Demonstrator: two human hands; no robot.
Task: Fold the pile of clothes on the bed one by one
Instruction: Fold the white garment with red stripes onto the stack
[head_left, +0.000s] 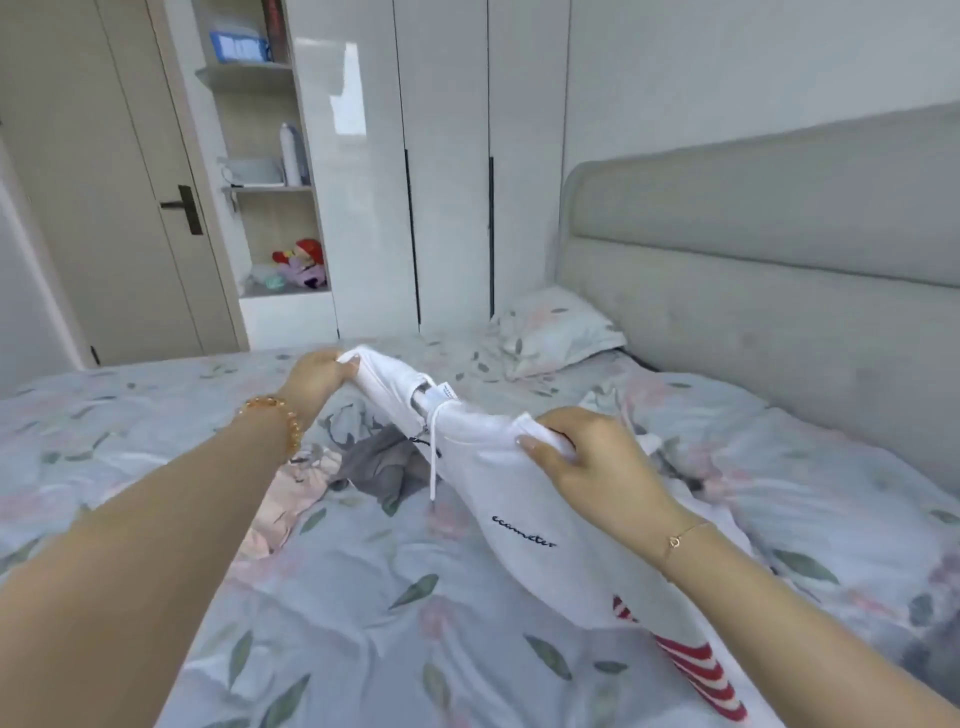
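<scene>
Two hands were seen stretching a white garment (524, 499) above the bed (363, 613), near the middle of the scene. The far left corner of its waistband was pinched by the left hand (319, 376), with fingers curled round the cloth, and the nearer right corner was gripped by the right hand (592, 462), thumb laid on top. A white drawstring (434, 457) was left hanging from the waistband, and small dark lettering was shown on the cloth near the right wrist. A red and white striped piece (696, 670) was seen at the lower end of the garment, by the right forearm. Further clothes were left on the flowered sheet beneath: a grey garment (387, 462) under the stretched cloth and a pink one (291, 493) just left of it. A pillow (556, 327) was placed at the far end by the grey headboard (779, 260), with white wardrobe doors (447, 156) behind.
</scene>
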